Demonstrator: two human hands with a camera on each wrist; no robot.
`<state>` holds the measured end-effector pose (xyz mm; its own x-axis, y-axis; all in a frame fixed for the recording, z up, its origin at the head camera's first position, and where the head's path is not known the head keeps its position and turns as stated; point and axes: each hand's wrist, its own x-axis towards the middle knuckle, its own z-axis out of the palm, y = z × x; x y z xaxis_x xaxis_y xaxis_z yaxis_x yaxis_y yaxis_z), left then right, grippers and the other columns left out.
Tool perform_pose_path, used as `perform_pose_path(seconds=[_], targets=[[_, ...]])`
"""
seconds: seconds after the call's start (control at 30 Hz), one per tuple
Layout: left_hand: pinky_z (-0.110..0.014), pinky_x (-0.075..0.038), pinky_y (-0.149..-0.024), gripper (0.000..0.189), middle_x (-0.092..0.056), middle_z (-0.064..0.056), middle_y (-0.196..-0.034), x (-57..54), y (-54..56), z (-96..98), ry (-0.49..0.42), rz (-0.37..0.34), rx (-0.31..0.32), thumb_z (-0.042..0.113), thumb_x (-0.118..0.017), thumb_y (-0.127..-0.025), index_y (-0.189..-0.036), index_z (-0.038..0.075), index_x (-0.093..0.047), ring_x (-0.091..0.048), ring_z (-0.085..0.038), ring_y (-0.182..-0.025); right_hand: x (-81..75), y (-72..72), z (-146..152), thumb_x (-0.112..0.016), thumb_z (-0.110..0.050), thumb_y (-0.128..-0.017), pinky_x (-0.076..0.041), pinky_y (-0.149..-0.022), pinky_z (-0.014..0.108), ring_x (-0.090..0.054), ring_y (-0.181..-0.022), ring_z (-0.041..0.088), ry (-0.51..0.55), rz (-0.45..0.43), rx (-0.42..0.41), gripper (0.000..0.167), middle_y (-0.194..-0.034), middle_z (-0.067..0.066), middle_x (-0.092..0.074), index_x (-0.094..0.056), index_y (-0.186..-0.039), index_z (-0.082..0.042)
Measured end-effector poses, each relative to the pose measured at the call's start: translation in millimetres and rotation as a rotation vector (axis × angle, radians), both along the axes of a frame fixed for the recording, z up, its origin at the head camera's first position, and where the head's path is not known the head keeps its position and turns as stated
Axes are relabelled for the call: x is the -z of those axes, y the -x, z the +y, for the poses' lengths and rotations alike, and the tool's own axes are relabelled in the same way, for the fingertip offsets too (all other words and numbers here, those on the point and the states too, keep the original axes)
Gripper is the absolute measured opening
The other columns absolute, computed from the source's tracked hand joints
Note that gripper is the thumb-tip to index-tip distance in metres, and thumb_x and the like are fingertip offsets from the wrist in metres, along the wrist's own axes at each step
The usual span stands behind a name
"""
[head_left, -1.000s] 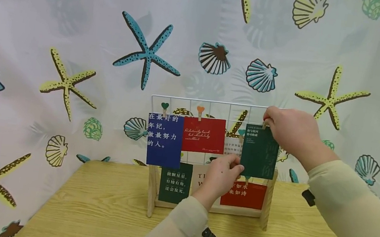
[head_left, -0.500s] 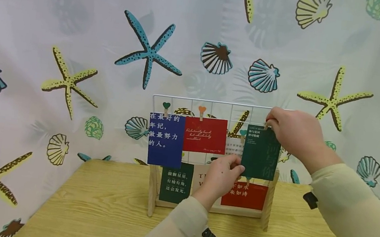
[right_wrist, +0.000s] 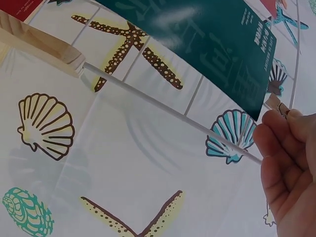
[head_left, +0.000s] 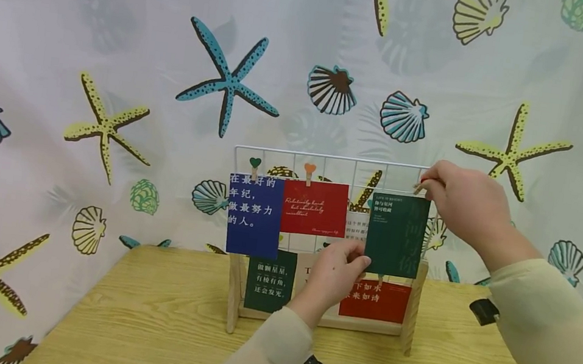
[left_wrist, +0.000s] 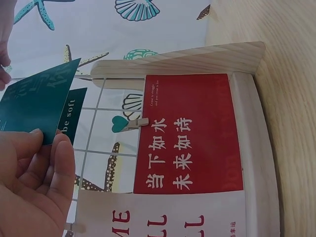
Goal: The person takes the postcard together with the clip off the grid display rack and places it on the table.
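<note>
Two stretches of table [head_left: 138, 340] spread left and right of the rack [head_left: 233, 300], and the green card [head_left: 396, 239] is at the rack's upper right, near its side edge. The card's long axis stands upright, print facing the person; the left hand [head_left: 333, 273], reaching up, pinches its lower left edge, while the right hand [head_left: 468, 202] pinches a clip [right_wrist: 273, 102] near its top, perhaps touching the card.
</note>
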<state>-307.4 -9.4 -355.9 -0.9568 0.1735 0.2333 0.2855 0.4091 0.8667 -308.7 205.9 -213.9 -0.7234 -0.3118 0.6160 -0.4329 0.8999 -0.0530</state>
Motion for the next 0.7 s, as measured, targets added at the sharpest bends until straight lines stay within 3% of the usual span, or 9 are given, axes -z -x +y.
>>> perform_pose_path(seconds=[0.13,0.37,0.7], targets=[[-0.034,-0.049,-0.067,0.006,-0.063,0.002,-0.080,5.0,-5.0,-5.8,0.004,-0.002,0.008,0.025,-0.065,-0.101,-0.095,0.023,-0.066,-0.057,-0.016,-0.072,1.9,-3.2,3.5,-0.057,-0.020,-0.105,-0.041,-0.052,0.036,-0.057,-0.061,0.014,0.023,-0.036,-0.018,0.016,-0.091,0.005,-0.073,-0.067,-0.110,-0.009],[-0.033,-0.052,-0.074,0.012,-0.067,-0.005,-0.083,10.8,-10.6,-13.6,-0.013,0.006,0.033,0.021,-0.065,-0.101,-0.111,0.016,-0.069,-0.060,-0.013,-0.071,6.1,-8.7,6.8,-0.056,-0.019,-0.106,-0.042,-0.053,0.036,-0.065,-0.069,0.018,0.063,-0.059,-0.046,0.016,-0.092,0.006,-0.074,-0.067,-0.112,-0.009],[-0.031,-0.055,-0.076,0.015,-0.066,0.001,-0.088,16.3,-16.1,-27.8,-0.029,-0.016,0.083,0.017,-0.065,-0.101,-0.114,0.012,-0.069,-0.064,-0.012,-0.076,15.3,-13.5,12.2,-0.055,-0.019,-0.106,-0.040,-0.049,0.034,-0.063,-0.066,0.016,0.101,-0.073,-0.073,0.019,-0.091,0.005,-0.074,-0.067,-0.116,-0.008]])
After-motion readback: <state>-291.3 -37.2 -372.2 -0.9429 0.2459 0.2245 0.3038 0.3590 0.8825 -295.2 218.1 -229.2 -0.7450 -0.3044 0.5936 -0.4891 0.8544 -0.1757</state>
